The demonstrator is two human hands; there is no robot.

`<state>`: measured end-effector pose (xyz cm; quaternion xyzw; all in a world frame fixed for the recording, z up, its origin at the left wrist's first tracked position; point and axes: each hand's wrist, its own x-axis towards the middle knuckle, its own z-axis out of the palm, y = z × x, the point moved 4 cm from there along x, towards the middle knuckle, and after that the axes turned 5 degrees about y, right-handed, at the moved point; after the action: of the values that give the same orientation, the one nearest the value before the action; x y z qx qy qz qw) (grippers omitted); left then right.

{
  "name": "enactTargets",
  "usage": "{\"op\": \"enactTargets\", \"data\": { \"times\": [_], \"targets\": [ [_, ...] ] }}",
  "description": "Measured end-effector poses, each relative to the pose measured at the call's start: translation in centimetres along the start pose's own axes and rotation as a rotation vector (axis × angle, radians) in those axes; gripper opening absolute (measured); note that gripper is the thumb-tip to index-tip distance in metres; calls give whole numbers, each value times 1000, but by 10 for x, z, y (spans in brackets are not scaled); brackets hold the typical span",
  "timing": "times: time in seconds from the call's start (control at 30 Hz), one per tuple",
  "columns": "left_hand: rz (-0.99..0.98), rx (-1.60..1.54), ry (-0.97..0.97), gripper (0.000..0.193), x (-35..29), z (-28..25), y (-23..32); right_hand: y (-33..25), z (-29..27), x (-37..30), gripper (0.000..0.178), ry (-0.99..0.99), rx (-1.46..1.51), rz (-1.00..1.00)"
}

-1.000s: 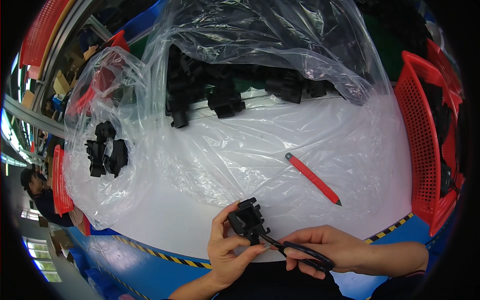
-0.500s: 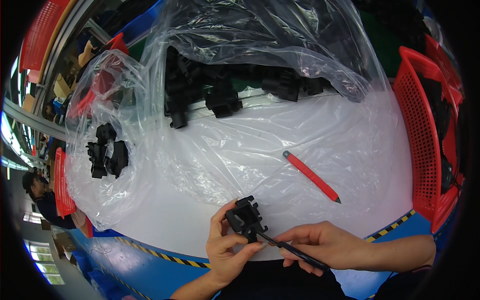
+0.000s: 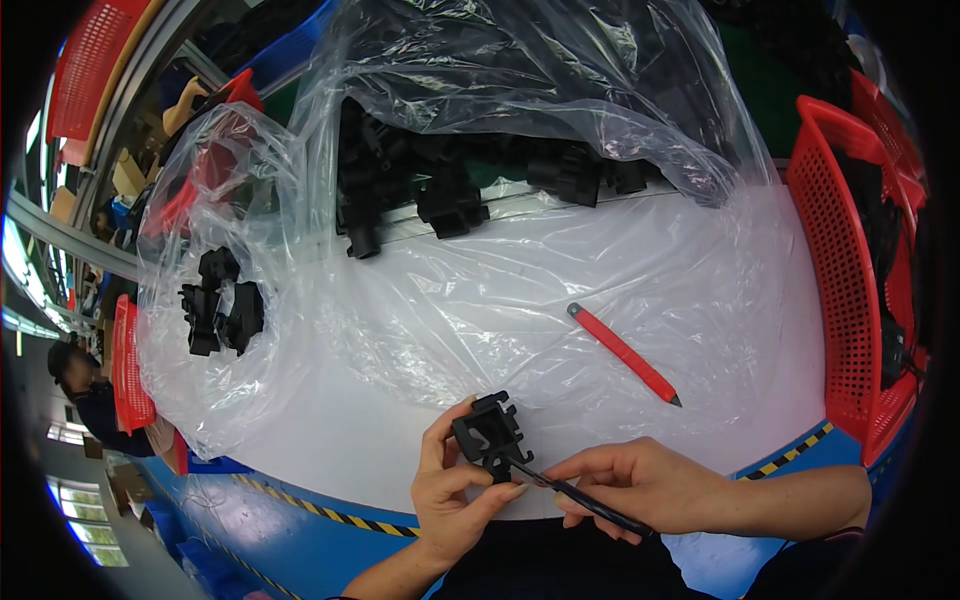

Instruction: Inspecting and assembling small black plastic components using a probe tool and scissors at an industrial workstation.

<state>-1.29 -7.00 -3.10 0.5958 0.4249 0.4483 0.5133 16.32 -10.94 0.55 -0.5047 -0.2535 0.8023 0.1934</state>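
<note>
Near the table's front edge, my left hand (image 3: 452, 500) is closed round a black moulded plastic part (image 3: 488, 432) with a squarish opening. My right hand (image 3: 640, 488) grips a slim tool with a black handle (image 3: 606, 511) and a thin metal shaft. The shaft's tip meets the lower edge of the part; its exact kind is not clear. Farther off, a red-handled pointed tool (image 3: 625, 352) lies on the clear plastic sheet, apart from both hands.
Several similar black parts (image 3: 450, 205) lie at the back under a clear plastic bag (image 3: 560, 70). More black parts (image 3: 222, 305) rest in another bag at left. A red perforated basket (image 3: 835, 270) stands at right. A person (image 3: 85, 385) is at far left.
The tool's tip has shifted slightly left against the black part, and my right hand has moved a little with it. My left hand keeps its hold.
</note>
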Motion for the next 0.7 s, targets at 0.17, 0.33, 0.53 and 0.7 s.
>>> {"op": "enactTargets", "data": {
  "times": [0.17, 0.33, 0.53, 0.7],
  "targets": [
    [-12, -16, -16, 13, 1, -2, 2, -2, 0, 1, 33, -5, -20, 4],
    [-12, -57, -16, 13, 1, -4, 3, -5, 2, 2, 33, -11, -52, 5],
    [1, -76, -42, 13, 3, -5, 4, -5, 2, 4, 32, -9, -66, -4],
    [-36, -103, -52, 12, 3, -7, 3, -7, 3, 5, 32, -21, -81, -9]
  ]
}}
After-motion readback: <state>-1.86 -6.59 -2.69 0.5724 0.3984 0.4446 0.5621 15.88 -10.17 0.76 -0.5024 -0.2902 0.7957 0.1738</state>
